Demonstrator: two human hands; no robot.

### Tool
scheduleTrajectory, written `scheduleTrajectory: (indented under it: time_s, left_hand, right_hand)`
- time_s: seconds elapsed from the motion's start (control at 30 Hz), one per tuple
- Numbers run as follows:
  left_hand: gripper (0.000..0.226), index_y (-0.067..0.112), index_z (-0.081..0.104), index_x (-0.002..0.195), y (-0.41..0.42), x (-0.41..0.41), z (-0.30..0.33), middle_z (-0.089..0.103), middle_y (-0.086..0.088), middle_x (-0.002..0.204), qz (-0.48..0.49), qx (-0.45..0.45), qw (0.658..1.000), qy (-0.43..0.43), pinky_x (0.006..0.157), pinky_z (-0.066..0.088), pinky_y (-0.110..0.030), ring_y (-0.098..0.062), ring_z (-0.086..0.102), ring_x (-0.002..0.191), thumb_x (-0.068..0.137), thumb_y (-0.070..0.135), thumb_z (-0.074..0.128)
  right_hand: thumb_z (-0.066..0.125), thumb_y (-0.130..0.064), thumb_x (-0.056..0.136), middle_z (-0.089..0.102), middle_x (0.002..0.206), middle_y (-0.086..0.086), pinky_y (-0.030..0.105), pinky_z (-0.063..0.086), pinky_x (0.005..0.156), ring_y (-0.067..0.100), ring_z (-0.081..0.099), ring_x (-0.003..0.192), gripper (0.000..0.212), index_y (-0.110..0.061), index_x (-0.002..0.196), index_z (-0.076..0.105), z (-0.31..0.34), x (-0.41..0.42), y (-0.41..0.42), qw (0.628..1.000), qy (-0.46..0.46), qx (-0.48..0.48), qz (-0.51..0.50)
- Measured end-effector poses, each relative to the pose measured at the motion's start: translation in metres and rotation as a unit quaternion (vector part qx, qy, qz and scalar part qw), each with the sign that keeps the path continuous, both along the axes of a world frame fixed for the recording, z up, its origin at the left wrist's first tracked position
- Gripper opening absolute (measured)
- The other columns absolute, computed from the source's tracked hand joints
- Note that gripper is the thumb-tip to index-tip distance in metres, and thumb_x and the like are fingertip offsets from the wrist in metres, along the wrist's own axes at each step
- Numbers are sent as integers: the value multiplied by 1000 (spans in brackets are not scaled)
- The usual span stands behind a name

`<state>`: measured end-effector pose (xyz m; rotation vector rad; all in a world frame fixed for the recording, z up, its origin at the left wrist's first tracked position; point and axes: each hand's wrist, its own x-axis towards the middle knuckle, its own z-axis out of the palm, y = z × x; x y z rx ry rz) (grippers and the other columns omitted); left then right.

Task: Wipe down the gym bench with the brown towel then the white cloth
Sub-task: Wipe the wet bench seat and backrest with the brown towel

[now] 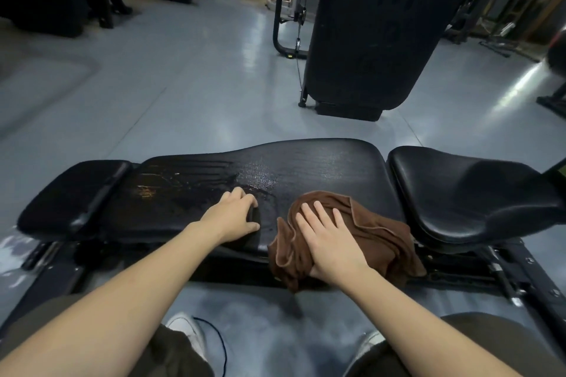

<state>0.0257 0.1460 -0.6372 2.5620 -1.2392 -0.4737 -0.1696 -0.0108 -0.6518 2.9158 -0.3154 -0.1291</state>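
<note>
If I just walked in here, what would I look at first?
Probably the brown towel, bunched on the near edge of the black gym bench, with the right hand pressing flat on it. Next, the left hand resting beside it on the pad, just below a shiny wet patch. Behind stands a big black machine on the grey floor.
</note>
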Motion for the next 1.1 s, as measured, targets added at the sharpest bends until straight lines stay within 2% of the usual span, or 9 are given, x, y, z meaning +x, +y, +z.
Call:
scheduleTrajectory:
  time_s: [0.17,0.27,0.53,0.67,0.73,0.77,0.87,1.0,1.1]
  left_hand:
    - [48,26,48,132,20,7,-4,39,2,130,2,-7,1000,-4,99,46,-42,-20,38,123,90,44,65]
    - [44,27,49,130,32,12,-6,40,2,129,11,-18,1000,-6,99,47,-44,-21,38,123,91,41,65]
    - [43,25,46,133,65,26,-13,41,3,132,39,-57,997,-17,92,50,-41,-19,40,124,94,34,61]
    - [44,25,45,134,63,23,-16,41,4,131,30,-83,995,-35,90,50,-40,-19,41,122,92,29,60]
    - [45,25,45,135,58,20,-16,41,4,130,25,-102,994,-42,89,51,-39,-19,42,120,92,25,58]
    - [45,25,45,136,55,19,-16,41,3,130,23,-110,993,-47,89,51,-38,-19,42,119,92,22,57]
    - [44,21,48,135,51,18,-16,44,2,127,21,-140,987,-72,91,49,-36,-20,46,114,92,12,51]
    - [33,19,57,127,52,21,-21,49,4,123,21,-173,979,-107,99,42,-32,-17,49,111,94,16,53]
    - [32,21,54,129,50,18,-27,48,6,127,4,-164,983,-84,100,41,-31,-15,50,115,98,25,52]
  right_hand:
    - [61,-57,80,8,168,13,57,9,122,35,0,155,102,-11,159,14,0,37,27,999,6,29,21]
    - [60,-66,77,0,168,13,59,4,122,34,-7,154,112,-11,159,7,-4,64,42,999,22,42,17]
    - [72,-70,65,-15,167,16,62,-5,119,37,-19,152,136,-9,159,-4,-1,114,42,991,113,64,38]
    - [64,-80,63,-17,166,13,60,-8,119,35,-21,151,137,-10,159,-4,-1,129,35,985,134,86,66]
    - [45,-87,60,-16,167,12,58,-9,119,32,-21,152,133,-12,160,-1,-3,139,34,985,124,111,55]
    - [41,-86,65,-14,168,11,58,-8,119,31,-20,152,127,-13,160,1,-4,146,35,985,112,119,45]
    - [46,-72,86,-12,168,11,59,-6,121,31,-18,153,104,-13,160,4,-10,169,38,991,80,108,28]
    - [38,-72,90,-8,169,9,57,-3,122,30,-14,154,96,-15,160,7,-14,189,39,992,62,105,26]
    - [43,-66,90,-1,169,6,54,-2,123,27,-9,155,91,-17,160,13,-14,191,37,991,36,129,24]
